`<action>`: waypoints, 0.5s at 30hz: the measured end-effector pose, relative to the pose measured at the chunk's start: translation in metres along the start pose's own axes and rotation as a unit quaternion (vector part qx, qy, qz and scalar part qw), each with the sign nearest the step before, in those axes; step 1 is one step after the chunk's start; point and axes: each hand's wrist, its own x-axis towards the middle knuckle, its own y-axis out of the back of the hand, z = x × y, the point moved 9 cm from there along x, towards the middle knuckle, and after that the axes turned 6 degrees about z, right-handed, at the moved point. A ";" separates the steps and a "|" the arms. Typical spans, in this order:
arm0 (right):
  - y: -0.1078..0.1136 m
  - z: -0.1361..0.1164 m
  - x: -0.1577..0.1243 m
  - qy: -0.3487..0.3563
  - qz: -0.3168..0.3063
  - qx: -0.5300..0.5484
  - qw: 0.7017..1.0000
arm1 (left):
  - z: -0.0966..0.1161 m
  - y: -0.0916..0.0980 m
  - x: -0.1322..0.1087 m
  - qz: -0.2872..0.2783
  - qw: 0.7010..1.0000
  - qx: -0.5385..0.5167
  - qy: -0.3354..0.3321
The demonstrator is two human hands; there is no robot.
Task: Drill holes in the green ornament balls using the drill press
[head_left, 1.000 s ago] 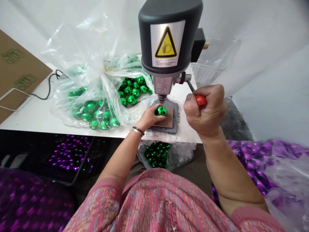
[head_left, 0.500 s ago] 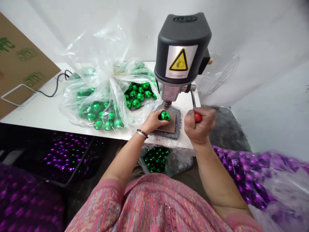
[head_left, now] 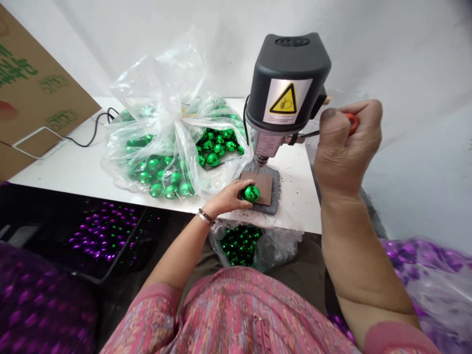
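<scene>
A shiny green ball (head_left: 251, 193) is pinched between the thumb and fingers of my left hand (head_left: 232, 196), over the front of a brown board (head_left: 264, 191). That board lies on the grey base (head_left: 275, 206) of a bench drill press (head_left: 291, 83). The thin drill bit (head_left: 258, 170) points down behind the ball, apart from it. My right hand (head_left: 346, 147) is closed round the red-knobbed feed lever (head_left: 353, 123), raised at the right of the drill head. Part of the lever is hidden by the hand.
On the white table (head_left: 81, 172) rests a clear plastic bag (head_left: 158, 132) full of green balls. Another bag (head_left: 243, 246) of green balls hangs below the front edge. Purple balls (head_left: 103, 236) fill a bin at left; a bag (head_left: 435, 275) of them stands right. A cardboard box (head_left: 40, 98) leans at left.
My right hand has swung the lever upward, and the drill bit has risen off the ball. My left hand has drawn the green ball toward me, out from under the bit.
</scene>
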 end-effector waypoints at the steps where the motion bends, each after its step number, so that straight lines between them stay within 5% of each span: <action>1: 0.000 0.001 -0.002 0.000 0.002 0.001 1.000 | 0.000 0.002 -0.005 -0.021 1.000 -0.009 -0.003; 3: 0.002 0.001 -0.005 -0.004 0.009 0.004 1.000 | -0.007 0.018 -0.008 -0.012 0.999 -0.031 0.021; 6: 0.002 0.001 -0.007 -0.012 0.004 0.011 1.000 | -0.038 0.071 0.006 0.146 0.980 -0.023 0.133; 9: 0.001 0.000 -0.007 -0.012 -0.010 0.004 1.000 | -0.059 0.121 0.025 0.280 0.933 0.104 0.200; 11: 0.002 -0.001 -0.008 -0.011 -0.013 0.000 1.000 | -0.066 0.130 0.043 0.269 0.920 0.203 0.202; 15: 0.005 -0.006 -0.010 0.010 -0.007 0.005 1.000 | -0.089 0.117 0.058 0.183 0.912 0.284 0.233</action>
